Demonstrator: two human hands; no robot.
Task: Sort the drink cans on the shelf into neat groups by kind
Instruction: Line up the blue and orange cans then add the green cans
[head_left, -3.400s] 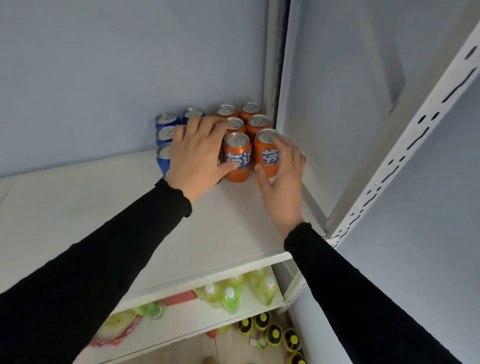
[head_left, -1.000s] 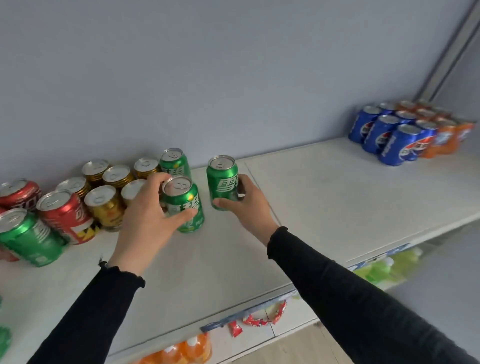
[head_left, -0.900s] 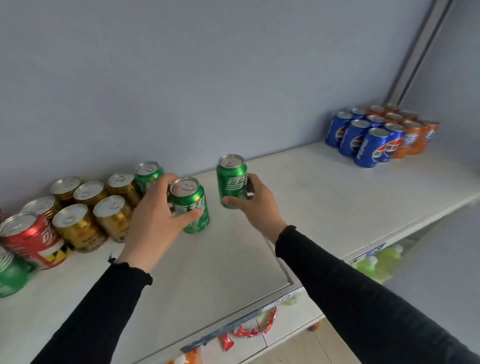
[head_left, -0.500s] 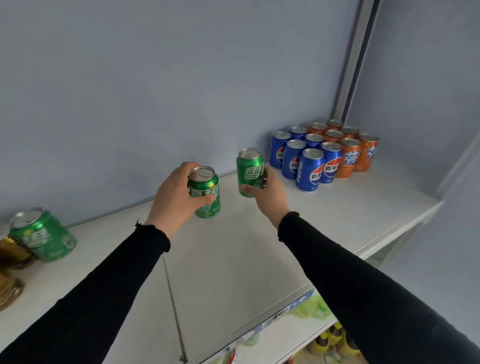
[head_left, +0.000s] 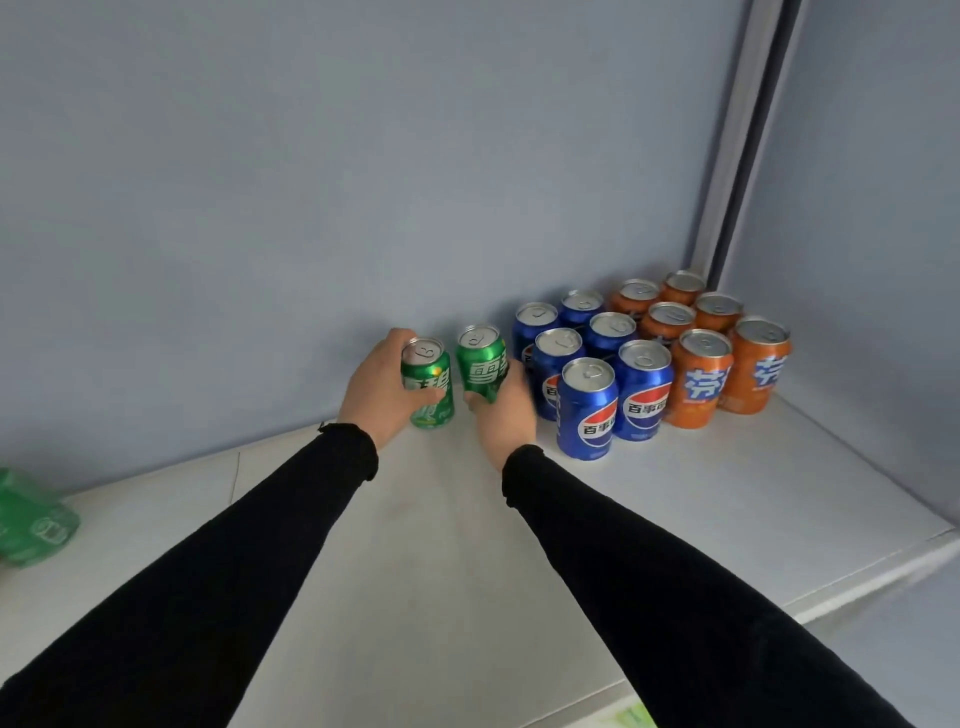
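Nearest the shelf's (head_left: 467, 545) front edge, two black sleeves are reaching across the bare white board toward the back. Off at the left edge a blurred green can (head_left: 31, 519) is sitting by itself, seemingly waiting its turn.

Farther in, the left hand (head_left: 382, 392) is wrapping its fingers and thumb round the left green can (head_left: 427, 384), which looks to be resting on or just above the shelf. Just beside it, the right hand (head_left: 501, 410) is gripping the right green can (head_left: 482, 370) from below and behind, tilting it a little and apparently holding it clear of the board. Both are probably being carried in together to start a green group next to the sorted ones.

Toward the back right corner, the blue cans (head_left: 587, 410) are standing in two tidy files, with the orange cans (head_left: 698, 379) packed likewise against the side wall. The right hand's can is coming in very near the blue block's left flank, so it should be set down gently.
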